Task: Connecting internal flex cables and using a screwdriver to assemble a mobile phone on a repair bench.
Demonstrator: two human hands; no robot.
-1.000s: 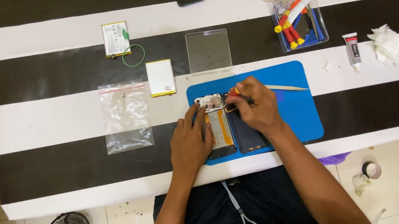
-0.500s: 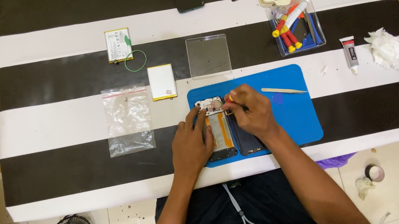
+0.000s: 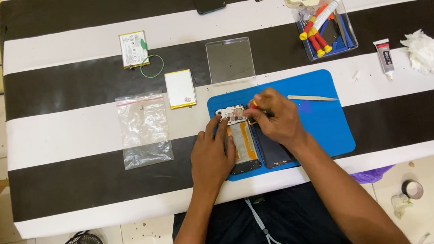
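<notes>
From where I watch, the opened phone [image 3: 241, 138] lies face down on the blue mat [image 3: 323, 124], near the worktop's [image 3: 62, 137] front edge, with its detached dark back panel [image 3: 272, 148] touching it at 3 o'clock. My left hand [image 3: 211, 156] rests flat beside the phone at its 9 o'clock, fingers pressing the frame, its grip loose around nothing. My right hand [image 3: 278, 117] has its grip clenched on a small red-and-yellow screwdriver [image 3: 255, 104], tip down at the phone's 12 o'clock end, where the little board parts sit. The risk I judge greatest is the tip slipping off a tiny screw and scoring the board or a ribbon, since the hand hides the contact point from me. A freed screw could also roll off the mat onto the striped cloth and vanish. The tweezers [image 3: 311, 97] lie at 3 o'clock of the right hand, near enough for the wrist to sweep them away.
</notes>
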